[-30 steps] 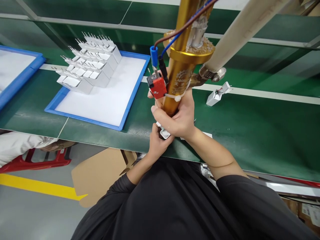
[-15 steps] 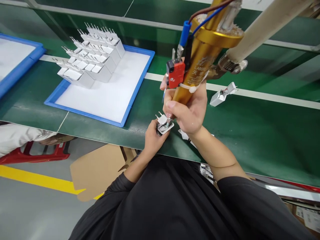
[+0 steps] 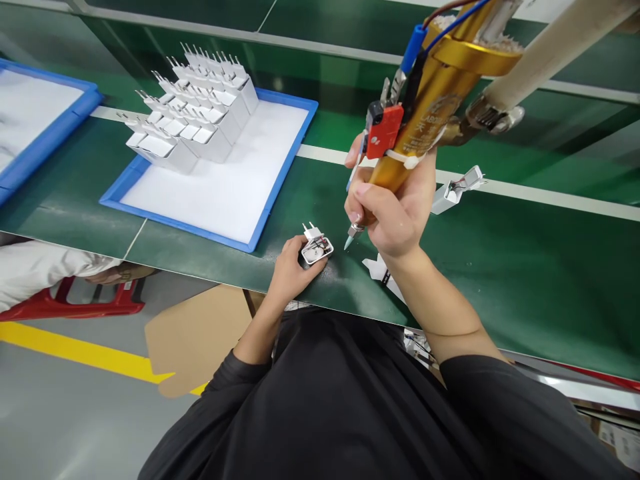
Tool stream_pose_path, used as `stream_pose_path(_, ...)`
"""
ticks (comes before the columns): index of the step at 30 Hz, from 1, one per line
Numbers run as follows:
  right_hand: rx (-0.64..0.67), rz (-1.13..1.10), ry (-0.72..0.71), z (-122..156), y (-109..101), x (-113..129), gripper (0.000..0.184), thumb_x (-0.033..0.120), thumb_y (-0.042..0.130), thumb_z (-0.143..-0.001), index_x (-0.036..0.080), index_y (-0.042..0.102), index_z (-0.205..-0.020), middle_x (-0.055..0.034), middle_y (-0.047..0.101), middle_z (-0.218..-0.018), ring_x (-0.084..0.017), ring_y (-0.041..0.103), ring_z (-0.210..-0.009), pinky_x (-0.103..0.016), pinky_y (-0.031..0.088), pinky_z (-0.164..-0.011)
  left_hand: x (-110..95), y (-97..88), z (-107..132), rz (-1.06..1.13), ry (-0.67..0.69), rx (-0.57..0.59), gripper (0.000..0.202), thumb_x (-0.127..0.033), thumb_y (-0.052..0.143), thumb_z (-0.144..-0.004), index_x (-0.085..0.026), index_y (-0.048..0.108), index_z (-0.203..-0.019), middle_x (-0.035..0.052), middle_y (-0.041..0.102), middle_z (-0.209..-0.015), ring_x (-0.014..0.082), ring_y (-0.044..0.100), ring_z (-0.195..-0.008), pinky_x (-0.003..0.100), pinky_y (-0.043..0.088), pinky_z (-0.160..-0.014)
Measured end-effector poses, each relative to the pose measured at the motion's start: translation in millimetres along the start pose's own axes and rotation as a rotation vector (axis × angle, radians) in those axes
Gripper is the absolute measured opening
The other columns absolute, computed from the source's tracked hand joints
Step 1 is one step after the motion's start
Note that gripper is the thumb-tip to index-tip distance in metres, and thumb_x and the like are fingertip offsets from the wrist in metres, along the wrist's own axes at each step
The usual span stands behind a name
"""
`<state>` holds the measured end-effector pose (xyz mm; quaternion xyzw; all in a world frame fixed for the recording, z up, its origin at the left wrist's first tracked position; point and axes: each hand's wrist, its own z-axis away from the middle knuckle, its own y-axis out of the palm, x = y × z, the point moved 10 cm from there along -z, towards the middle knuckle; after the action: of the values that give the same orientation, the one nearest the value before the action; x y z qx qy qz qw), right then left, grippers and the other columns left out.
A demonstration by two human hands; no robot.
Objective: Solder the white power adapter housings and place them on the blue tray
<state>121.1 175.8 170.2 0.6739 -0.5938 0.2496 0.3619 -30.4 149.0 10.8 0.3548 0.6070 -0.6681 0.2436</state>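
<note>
My left hand (image 3: 294,268) is closed around a white plug adapter housing (image 3: 317,249), whose pronged cap stands tilted up so that wires show inside. In my right hand (image 3: 393,213) is a gold cylindrical glue dispenser (image 3: 425,127), with a red switch (image 3: 384,128) strapped to its side. The dispenser's pale nozzle (image 3: 349,243) points down, just right of the housing and apart from it. Below my right wrist lies a white piece with a black strip (image 3: 384,272), partly hidden by the forearm. Farther right stands another opened adapter (image 3: 456,191) with its cap raised.
Several white adapters (image 3: 200,113) with prongs up stand in rows on a blue-rimmed tray (image 3: 255,233). A second blue-rimmed tray (image 3: 75,107) is at far left. A pale hose (image 3: 550,60) runs up from the dispenser. Another person's sleeve (image 3: 45,267) shows beside a red stool (image 3: 95,300).
The nozzle has come out of the adapter housing as my right hand moved right with the dispenser. My left hand has shifted slightly left with the housing, and the view has turned a little.
</note>
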Motion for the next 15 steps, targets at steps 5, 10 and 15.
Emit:
stream_pose_path(5, 0.002, 0.031, 0.009, 0.1, 0.0, -3.4, 0.043, 0.061, 0.053, -0.083, 0.027, 0.032, -0.099, 0.0004, 0.057, -0.09, -0.003, 0.037, -0.045, -0.025, 0.038, -0.04, 4.0, 15.2, -15.4, 0.33, -0.083, 0.125, 0.051, -0.045, 0.064, -0.081, -0.022, 0.05, -0.125, 0.0059, 0.069, -0.115, 0.0218, 0.065, -0.104, 0.035, 0.049, -0.09)
stream_pose_path(10, -0.006, 0.076, -0.004, -0.2, -1.6, -5.5, 0.045, 0.064, 0.05, -0.083, 0.027, 0.031, -0.1, 0.0012, 0.054, -0.084, -0.005, 0.039, -0.048, -0.026, 0.039, -0.044, -5.2, 15.1, -26.1, 0.382, 0.016, 0.045, 0.043, -0.029, 0.053, -0.087, -0.022, 0.044, -0.129, 0.0034, 0.071, -0.104, 0.0152, 0.066, -0.088, 0.03, 0.05, -0.081)
stream_pose_path(15, 0.041, 0.129, 0.046, 1.8, -1.8, -15.3, 0.045, 0.061, 0.05, -0.083, 0.028, 0.029, -0.105, 0.0021, 0.051, -0.082, -0.006, 0.038, -0.051, -0.027, 0.04, -0.047, -30.8, -3.4, -18.2, -0.012, 0.224, 0.012, 0.05, -0.017, 0.051, -0.084, -0.021, 0.047, -0.134, 0.0055, 0.067, -0.104, 0.0175, 0.06, -0.093, 0.031, 0.048, -0.084)
